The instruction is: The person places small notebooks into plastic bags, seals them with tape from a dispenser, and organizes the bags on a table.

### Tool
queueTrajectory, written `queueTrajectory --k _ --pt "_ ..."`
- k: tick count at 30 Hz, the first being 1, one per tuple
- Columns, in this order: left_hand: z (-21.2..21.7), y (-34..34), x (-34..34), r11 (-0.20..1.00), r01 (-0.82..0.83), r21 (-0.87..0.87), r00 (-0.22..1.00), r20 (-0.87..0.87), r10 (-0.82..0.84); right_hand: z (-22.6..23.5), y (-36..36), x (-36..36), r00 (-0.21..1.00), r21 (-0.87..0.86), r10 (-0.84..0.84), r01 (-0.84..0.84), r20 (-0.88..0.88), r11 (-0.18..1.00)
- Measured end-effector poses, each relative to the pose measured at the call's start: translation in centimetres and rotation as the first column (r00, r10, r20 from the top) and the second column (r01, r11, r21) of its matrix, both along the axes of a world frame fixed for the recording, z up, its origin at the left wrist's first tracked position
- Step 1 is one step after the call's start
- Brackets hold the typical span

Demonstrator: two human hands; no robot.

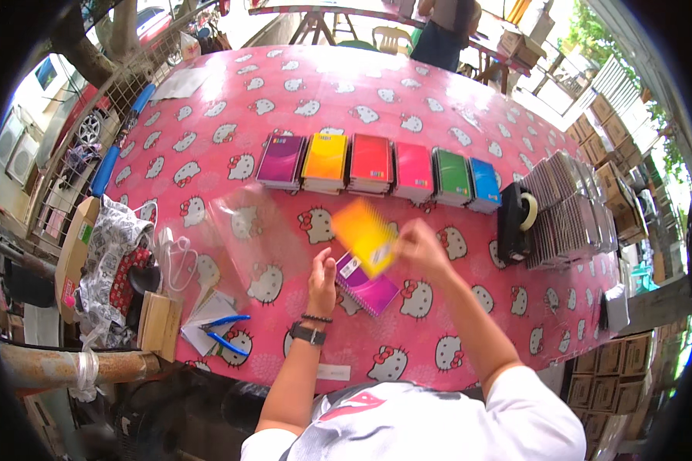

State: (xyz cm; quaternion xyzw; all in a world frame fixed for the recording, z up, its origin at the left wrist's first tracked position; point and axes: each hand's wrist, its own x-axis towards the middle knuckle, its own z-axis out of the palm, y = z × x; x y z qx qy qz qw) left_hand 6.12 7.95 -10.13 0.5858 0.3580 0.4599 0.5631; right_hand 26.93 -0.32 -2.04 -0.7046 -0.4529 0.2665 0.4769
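Note:
A yellow spiral notebook [364, 234] is gripped at its right edge by my right hand [423, 250], tilted above a purple spiral notebook [373, 292] that lies on the table. Part of the purple cover is hidden beneath the yellow one. My left hand [323, 283] is just left of both, fingers stretched out and holding nothing. Beyond them runs a row of notebook stacks: purple [281, 160], yellow [325, 160], red [370, 161], pink [413, 169], green [451, 174] and blue [484, 183]. A clear plastic bag [257, 230] lies flat to the left.
At right stand a black tape dispenser [513, 230] and tall piles of wrapped notebooks [565, 223]. Blue-handled pliers [227, 330], papers, a wooden block [159, 326] and a patterned cloth [114, 261] sit at left. A person [446, 31] stands beyond the pink table [392, 361].

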Motion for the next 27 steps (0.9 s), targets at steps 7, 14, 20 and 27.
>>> queueTrajectory --k 7,14,20,27 --pt "4.3 -0.7 -0.5 0.961 0.235 -0.145 0.923 -0.278 -0.267 1.4 4.5 1.2 0.785 -0.011 0.038 -0.040 0.619 0.999" --pt "3.5 -0.5 -0.8 0.897 0.420 -0.139 0.891 -0.124 -0.437 -0.6 13.3 3.9 0.308 -0.033 -0.051 0.260 0.950 0.965" --pt "3.4 -0.6 -0.6 0.953 0.258 -0.159 0.924 -0.248 -0.291 -1.6 12.3 4.2 0.294 0.048 -0.035 -0.037 0.955 0.998" --pt "2.6 -0.9 -1.0 0.948 0.311 -0.069 0.908 -0.275 -0.318 4.8 10.1 5.6 0.751 0.407 -0.220 -0.070 0.622 0.911"
